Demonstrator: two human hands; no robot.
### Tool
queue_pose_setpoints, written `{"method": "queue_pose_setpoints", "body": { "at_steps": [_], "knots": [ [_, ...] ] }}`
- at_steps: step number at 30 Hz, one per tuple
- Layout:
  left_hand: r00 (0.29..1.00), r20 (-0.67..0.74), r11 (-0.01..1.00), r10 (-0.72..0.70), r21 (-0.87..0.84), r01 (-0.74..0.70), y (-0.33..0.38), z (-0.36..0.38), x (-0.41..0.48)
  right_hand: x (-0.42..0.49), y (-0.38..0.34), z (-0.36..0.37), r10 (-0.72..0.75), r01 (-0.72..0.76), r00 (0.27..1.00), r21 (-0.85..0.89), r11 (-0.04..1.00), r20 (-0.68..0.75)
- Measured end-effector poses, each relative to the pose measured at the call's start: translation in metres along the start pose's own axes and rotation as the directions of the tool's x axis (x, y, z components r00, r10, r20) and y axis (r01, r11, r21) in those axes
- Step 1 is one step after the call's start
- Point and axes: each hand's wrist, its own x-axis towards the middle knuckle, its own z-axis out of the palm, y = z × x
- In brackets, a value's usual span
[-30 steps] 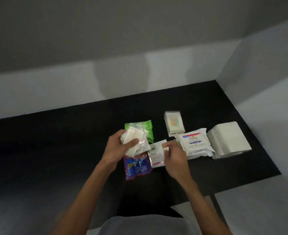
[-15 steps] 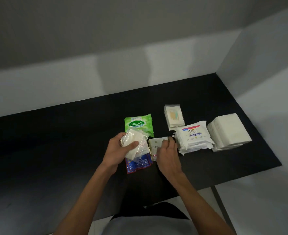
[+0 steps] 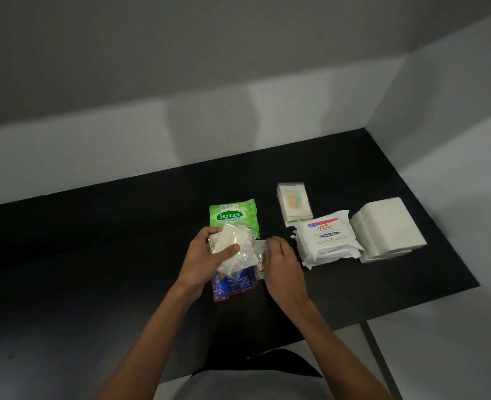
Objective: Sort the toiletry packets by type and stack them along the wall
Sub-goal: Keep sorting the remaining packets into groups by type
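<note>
Mid-sort: left hand (image 3: 205, 262) grips clear packets (image 3: 229, 246); right hand (image 3: 282, 267) over sachet (image 3: 259, 249) — grip unclear; next, likely a clean pinch.

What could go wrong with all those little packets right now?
The left hand holds several slippery-looking clear packets in a bunch; one might slide out onto the blue packets below. The Dove stack looks uneven and sits close to the right hand, so a nudge could topple it.

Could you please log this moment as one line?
left hand holds clear packets; right hand over small sachet; Sanicare pack on table
</note>
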Motion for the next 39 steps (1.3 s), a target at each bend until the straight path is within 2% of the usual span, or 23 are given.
{"method": "queue_pose_setpoints", "body": {
  "at_steps": [2,4,5,6,8,13,15,18,24,27,33,39],
  "knots": [
    [1.0,-0.009,1.0,0.008,-0.016,-0.008,0.002,0.003,0.002,0.0,-0.017,-0.022,0.116,-0.12,0.993,0.356,0.927,0.033],
    [1.0,-0.016,0.999,0.026,-0.021,-0.027,0.004,0.007,0.003,0.002,-0.031,-0.039,0.225,-0.284,0.959,0.632,0.721,0.173],
    [0.999,-0.016,0.999,0.037,-0.02,-0.037,0.005,0.01,0.004,0.004,-0.035,-0.043,0.247,-0.334,0.942,0.7,0.631,0.227],
    [0.999,-0.015,0.999,0.047,-0.025,-0.047,0.007,0.014,0.005,0.006,-0.036,-0.044,0.254,-0.357,0.933,0.732,0.581,0.254],
    [0.998,-0.012,0.997,0.064,-0.044,-0.065,0.011,0.021,0.007,0.013,-0.037,-0.045,0.278,-0.36,0.93,0.745,0.561,0.24],
    [0.998,0.033,0.992,0.061,-0.116,-0.057,0.024,0.036,0.016,0.034,-0.034,-0.054,0.374,-0.303,0.925,0.732,0.61,0.071],
    [0.998,0.051,0.988,0.036,-0.154,-0.028,0.028,0.041,0.019,0.045,-0.028,-0.061,0.403,-0.311,0.913,0.729,0.609,0.053],
    [0.997,0.075,0.984,0.002,-0.176,0.011,0.031,0.043,0.025,0.069,-0.015,-0.077,0.433,-0.345,0.893,0.803,0.487,0.121],
    [0.995,0.1,0.99,-0.001,-0.138,0.015,0.039,0.039,0.034,0.145,0.032,-0.121,0.457,-0.338,0.889,0.667,0.664,-0.004],
    [0.995,0.096,0.993,0.009,-0.122,0.002,0.041,0.036,0.038,0.178,0.051,-0.131,0.438,-0.399,0.897,0.531,0.747,0.058],
    [0.997,0.072,0.993,0.017,-0.121,-0.008,0.045,0.029,0.043,0.206,0.069,-0.101,0.397,-0.451,0.891,0.331,0.829,0.218],
    [0.998,0.069,0.989,0.008,-0.145,0.002,0.04,0.018,0.046,0.213,0.074,-0.086,0.387,-0.405,0.91,0.118,0.907,0.15]
  ]
}}
